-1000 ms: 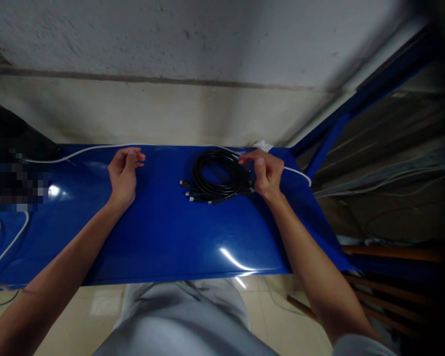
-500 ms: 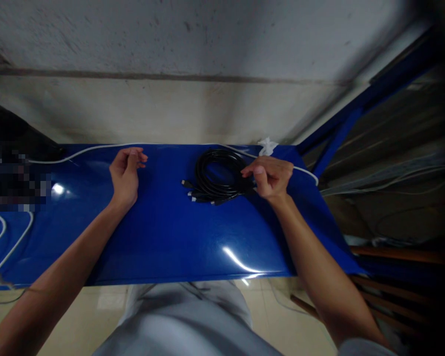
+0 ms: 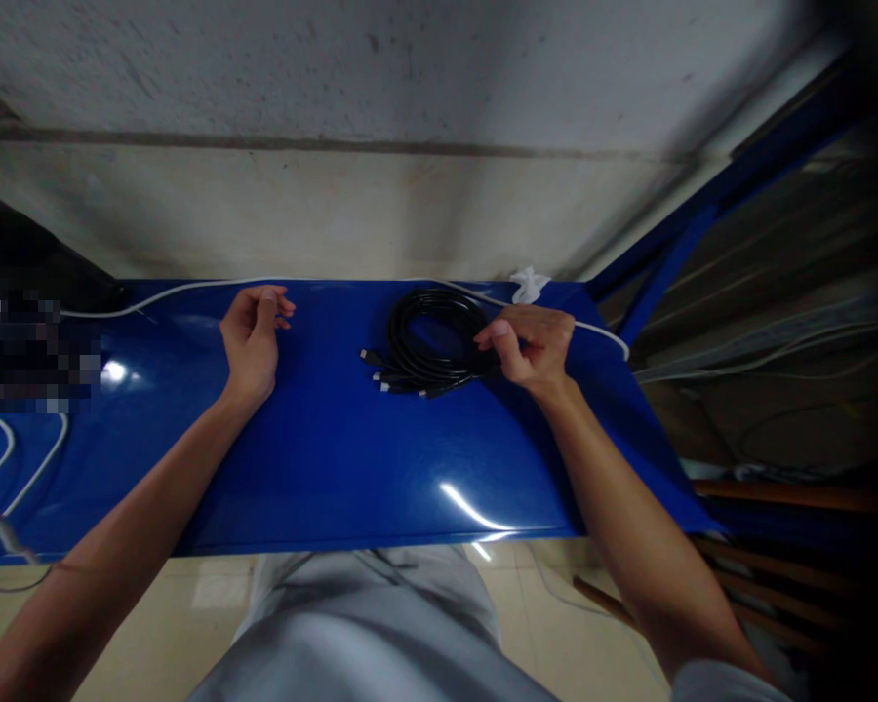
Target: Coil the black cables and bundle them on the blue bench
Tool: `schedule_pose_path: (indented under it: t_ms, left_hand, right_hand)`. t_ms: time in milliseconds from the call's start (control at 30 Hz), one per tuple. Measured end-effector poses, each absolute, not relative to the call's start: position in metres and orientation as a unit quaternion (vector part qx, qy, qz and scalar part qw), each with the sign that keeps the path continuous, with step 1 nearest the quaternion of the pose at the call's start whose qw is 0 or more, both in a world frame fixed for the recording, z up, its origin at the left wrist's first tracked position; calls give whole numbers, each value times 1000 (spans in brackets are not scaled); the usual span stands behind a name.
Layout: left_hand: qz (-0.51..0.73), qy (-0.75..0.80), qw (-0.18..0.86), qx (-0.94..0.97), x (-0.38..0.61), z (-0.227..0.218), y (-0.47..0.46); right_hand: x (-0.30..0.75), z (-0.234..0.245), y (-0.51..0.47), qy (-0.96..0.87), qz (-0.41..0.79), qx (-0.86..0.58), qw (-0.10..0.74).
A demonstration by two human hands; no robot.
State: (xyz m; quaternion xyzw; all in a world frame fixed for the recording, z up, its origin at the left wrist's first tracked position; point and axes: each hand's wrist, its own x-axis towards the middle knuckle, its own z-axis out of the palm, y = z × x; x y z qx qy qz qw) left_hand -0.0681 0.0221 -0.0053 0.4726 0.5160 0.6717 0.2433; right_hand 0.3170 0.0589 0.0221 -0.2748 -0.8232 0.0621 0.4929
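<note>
A coil of black cables (image 3: 402,336) lies on the blue tabletop (image 3: 351,468), with several connector ends (image 3: 384,380) poking out at its lower left. My right hand (image 3: 538,341) is over the right edge of the coil, its fingers loosely bent and nothing seen in them. Whether its fingertips touch the cables I cannot tell. My left hand (image 3: 253,331) is apart from the coil, to its left near the table's back edge. Its fingers are half curled with the tips apart, and it holds nothing.
A white cable (image 3: 190,285) runs along the back edge by the wall, past a crumpled white scrap (image 3: 529,285). More white cable (image 3: 40,468) loops at the left, below a dark object (image 3: 36,249). A blue metal frame (image 3: 665,263) stands at the right, and wooden slats (image 3: 776,495) lie beyond it.
The view has shifted very slightly. Both hands and the coil of black cables keep nearly the same places.
</note>
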Motion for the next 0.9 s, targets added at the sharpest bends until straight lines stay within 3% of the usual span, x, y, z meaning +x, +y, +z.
schedule_pose_path:
  t_ms: [300,700,900]
  left_hand:
    - [664,514,233,491,-69,-8,24]
    - [669,513,244,479,-70,-15,30]
    - [669,497,254,491,-67,-14,29]
  right_hand:
    - [314,30,55,-852,38,-259,453]
    - [304,60,14,-901,86,-348,246]
    - [319,41,-19,-925,37,-335,177]
